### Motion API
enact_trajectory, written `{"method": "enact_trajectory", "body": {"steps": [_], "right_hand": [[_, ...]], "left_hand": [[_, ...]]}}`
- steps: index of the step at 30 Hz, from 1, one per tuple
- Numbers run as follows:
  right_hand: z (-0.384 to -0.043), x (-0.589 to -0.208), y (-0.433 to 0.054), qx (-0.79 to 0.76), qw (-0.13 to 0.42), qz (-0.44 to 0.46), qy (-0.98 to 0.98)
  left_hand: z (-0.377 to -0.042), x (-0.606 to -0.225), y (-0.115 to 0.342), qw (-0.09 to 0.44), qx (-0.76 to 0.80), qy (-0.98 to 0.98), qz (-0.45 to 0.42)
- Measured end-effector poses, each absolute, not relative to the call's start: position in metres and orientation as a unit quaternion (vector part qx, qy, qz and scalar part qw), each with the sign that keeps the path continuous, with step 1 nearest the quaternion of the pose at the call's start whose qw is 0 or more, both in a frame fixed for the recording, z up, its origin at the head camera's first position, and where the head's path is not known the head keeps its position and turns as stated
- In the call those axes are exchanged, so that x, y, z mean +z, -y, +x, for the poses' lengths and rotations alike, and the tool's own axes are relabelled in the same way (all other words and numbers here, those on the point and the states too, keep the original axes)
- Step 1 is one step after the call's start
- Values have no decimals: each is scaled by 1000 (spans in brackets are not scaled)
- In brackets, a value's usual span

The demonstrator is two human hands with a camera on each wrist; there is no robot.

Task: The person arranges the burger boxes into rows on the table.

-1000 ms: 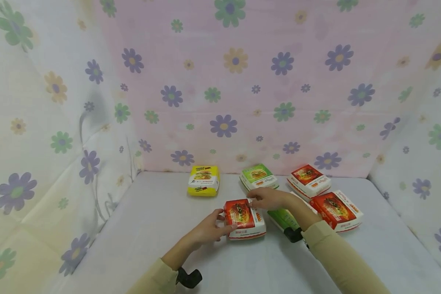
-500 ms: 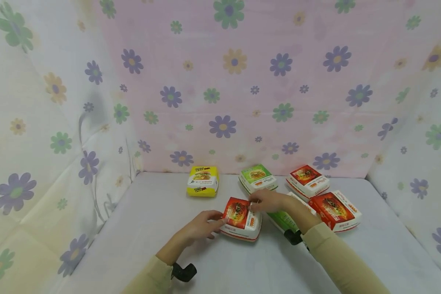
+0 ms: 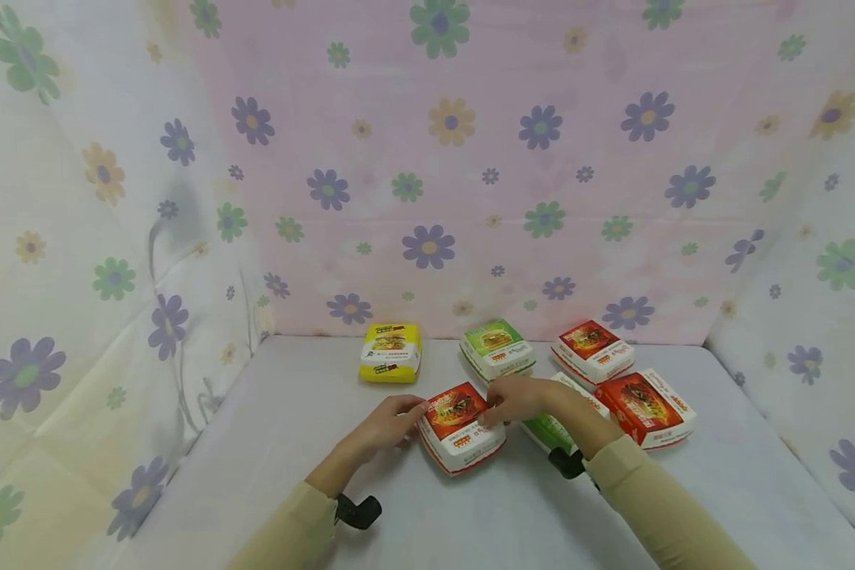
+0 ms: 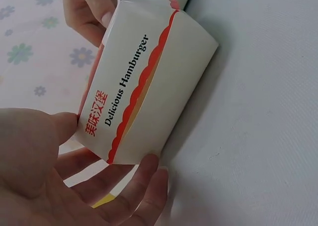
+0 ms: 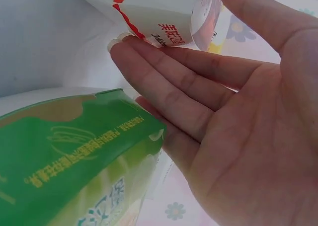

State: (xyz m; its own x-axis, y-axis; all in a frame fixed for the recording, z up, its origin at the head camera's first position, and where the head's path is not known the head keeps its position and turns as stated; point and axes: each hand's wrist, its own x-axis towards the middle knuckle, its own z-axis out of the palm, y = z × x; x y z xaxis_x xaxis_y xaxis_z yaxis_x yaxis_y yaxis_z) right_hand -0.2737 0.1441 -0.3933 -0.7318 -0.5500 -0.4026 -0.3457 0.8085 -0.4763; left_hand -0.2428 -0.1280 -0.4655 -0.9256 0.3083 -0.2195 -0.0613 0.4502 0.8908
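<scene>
A red-and-white hamburger box [image 3: 463, 435] sits turned at an angle on the table, between both hands. My left hand [image 3: 388, 423] holds its left corner; in the left wrist view the thumb lies at the top edge and the fingertips against the lower side of the box [image 4: 134, 82]. My right hand [image 3: 520, 398] pinches the right side, thumb over the top edge and fingers along the wall. A green hamburger box [image 5: 74, 146] lies close beside the right hand's fingers, partly hidden under the right forearm in the head view.
A yellow hamburger box [image 3: 390, 354] stands at the back left. Another green box [image 3: 497, 348] is behind the right hand. Two more red-and-white boxes, one at the back [image 3: 593, 351] and one nearer [image 3: 645, 408], stand on the right. Flowered cloth walls [image 3: 427, 158] surround the white table [image 3: 313, 380].
The held red-and-white box has turned clockwise, its white text strip swinging from the right toward the front, and shifted slightly left. My left hand has moved up to its left corner.
</scene>
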Motion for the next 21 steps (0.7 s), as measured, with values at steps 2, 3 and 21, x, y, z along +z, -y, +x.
{"method": "enact_trajectory", "body": {"steps": [2,3,21], "right_hand": [[-274,-392,-145,-177,272,-252,-912],[-275,-391,-145,-171,272,-256,-912],[-278,-404,-131,-270,245,-228,-903]], "left_hand": [[-242,-466,128,178,518,-834,74],[-242,-466,129,176,516,-835,74],[-205,-463,122,206,524,-826,38]]}}
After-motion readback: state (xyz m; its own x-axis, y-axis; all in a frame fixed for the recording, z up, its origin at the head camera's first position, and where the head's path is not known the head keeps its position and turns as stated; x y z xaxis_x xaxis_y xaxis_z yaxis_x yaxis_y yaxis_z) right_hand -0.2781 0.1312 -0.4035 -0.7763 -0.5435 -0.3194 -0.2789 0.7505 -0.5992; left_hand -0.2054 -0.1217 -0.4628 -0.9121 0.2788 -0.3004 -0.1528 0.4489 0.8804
